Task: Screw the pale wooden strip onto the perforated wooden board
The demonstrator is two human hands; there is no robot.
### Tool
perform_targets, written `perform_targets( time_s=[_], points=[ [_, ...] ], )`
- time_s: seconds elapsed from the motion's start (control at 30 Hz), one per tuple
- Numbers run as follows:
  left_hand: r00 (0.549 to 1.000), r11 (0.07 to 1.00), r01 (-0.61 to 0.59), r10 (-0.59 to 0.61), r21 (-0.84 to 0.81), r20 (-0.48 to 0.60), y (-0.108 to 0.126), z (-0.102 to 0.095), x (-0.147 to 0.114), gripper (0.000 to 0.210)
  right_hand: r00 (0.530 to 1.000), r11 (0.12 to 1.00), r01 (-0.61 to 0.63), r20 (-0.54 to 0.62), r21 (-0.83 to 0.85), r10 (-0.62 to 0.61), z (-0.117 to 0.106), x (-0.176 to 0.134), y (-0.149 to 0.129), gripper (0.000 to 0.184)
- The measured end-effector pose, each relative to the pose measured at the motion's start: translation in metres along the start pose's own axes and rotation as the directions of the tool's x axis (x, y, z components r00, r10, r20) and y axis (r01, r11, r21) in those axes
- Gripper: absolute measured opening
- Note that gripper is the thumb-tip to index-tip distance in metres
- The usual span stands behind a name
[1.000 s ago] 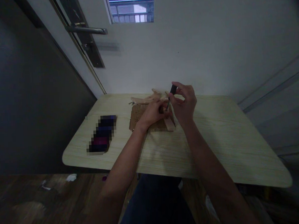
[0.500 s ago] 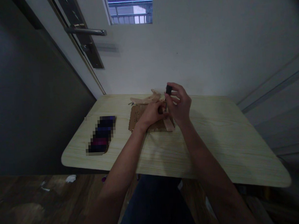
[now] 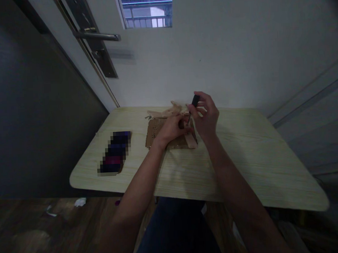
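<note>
Right hand (image 3: 207, 116) arches around a tilted screwdriver (image 3: 195, 100) beside the left hand (image 3: 172, 129).

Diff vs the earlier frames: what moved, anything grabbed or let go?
The right hand swung left, then back right; the black-handled screwdriver with a thin metal shaft went more upright, then leaned right at the top again. Nothing visibly grabbed or released. The left hand and brown rectangular perforated board stayed put.

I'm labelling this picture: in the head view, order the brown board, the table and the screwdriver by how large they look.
1. Table, largest by far
2. Brown board, partly covered by the left hand
3. Screwdriver, smallest
</note>
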State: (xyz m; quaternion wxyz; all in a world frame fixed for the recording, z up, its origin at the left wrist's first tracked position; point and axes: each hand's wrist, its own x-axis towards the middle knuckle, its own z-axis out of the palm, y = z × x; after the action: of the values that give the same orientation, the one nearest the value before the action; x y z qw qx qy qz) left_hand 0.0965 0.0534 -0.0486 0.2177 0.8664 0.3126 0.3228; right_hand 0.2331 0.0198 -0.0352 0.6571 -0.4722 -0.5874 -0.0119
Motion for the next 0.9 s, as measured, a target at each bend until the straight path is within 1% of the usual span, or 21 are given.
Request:
perform_targets(
  time_s=[0.1, 0.17, 0.3, 0.47, 0.53, 0.6, 0.7, 0.9],
  points=[
    [1.0, 1.0, -0.002, 0.002, -0.003, -0.003, 0.0006, -0.0005, -0.0002, 0.023, 0.995, 0.999, -0.018, 0.103, 0.043, 0.014, -0.0002, -0.002, -0.0013, 0.043],
    [1.0, 1.0, -0.001, 0.001, -0.013, -0.001, 0.0011, -0.0009, -0.0005, 0.023, 0.991, 0.997, -0.009, 0.135, 0.077, -0.001, -0.0003, -0.003, -0.0037, 0.043],
    [1.0, 1.0, -0.001, 0.001, -0.021, 0.002, 0.0012, -0.0013, -0.0013, 0.023, 0.993, 0.993, 0.0, 0.118, 0.122, -0.015, -0.0006, -0.0027, -0.0056, 0.037],
    [1.0, 1.0, -0.002, 0.002, -0.01, -0.004, -0.0012, 0.0005, -0.001, 0.023, 0.999, 0.999, -0.005, 0.045, 0.032, 0.003, -0.0011, -0.0009, -0.0006, 0.04],
    [1.0, 1.0, -0.003, 0.003, -0.012, -0.008, -0.002, 0.0012, -0.0007, 0.023, 0.998, 0.999, -0.023, 0.057, 0.027, 0.022, -0.0009, -0.0012, 0.0005, 0.042],
    [1.0, 1.0, -0.012, 0.012, -0.015, -0.009, -0.002, 0.0012, -0.0005, 0.023, 0.994, 0.998, -0.045, 0.099, 0.04, 0.041, -0.0006, -0.0021, 0.0002, 0.043],
    [1.0, 1.0, -0.016, 0.016, -0.018, -0.004, -0.0007, 0.0003, -0.0006, 0.022, 0.99, 0.997, -0.05, 0.136, 0.063, 0.041, 0.0, -0.0037, -0.0016, 0.047],
    [1.0, 1.0, -0.011, 0.011, -0.017, -0.002, 0.0012, -0.0008, -0.0021, 0.025, 0.99, 0.997, -0.039, 0.136, 0.06, 0.031, -0.0021, -0.0033, -0.0032, 0.051]
  ],
)
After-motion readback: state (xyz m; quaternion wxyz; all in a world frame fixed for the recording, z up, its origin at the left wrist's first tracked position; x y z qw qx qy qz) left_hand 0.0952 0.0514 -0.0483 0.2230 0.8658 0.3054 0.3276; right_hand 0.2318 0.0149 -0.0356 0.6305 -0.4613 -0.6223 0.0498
